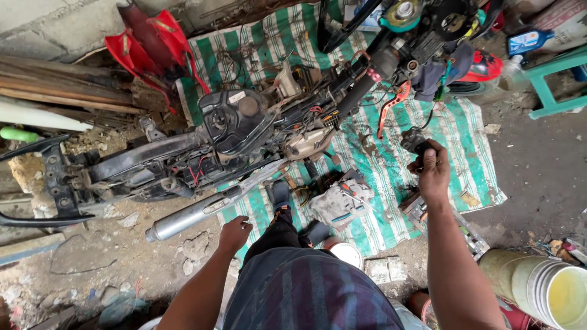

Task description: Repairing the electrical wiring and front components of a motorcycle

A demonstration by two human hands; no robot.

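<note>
My right hand is raised over the green-and-white striped mat and grips a small dark greasy part. My left hand hangs loosely curled with nothing in it, just below the silver exhaust pipe of a stripped motorcycle frame that lies across the ground. The black handlebar grip and a red lever are up and left of my right hand.
Red plastic body panels lean at the back left beside wooden planks. A grey engine cover and tools lie on the mat. Stacked buckets stand at the lower right, a teal stool at the right.
</note>
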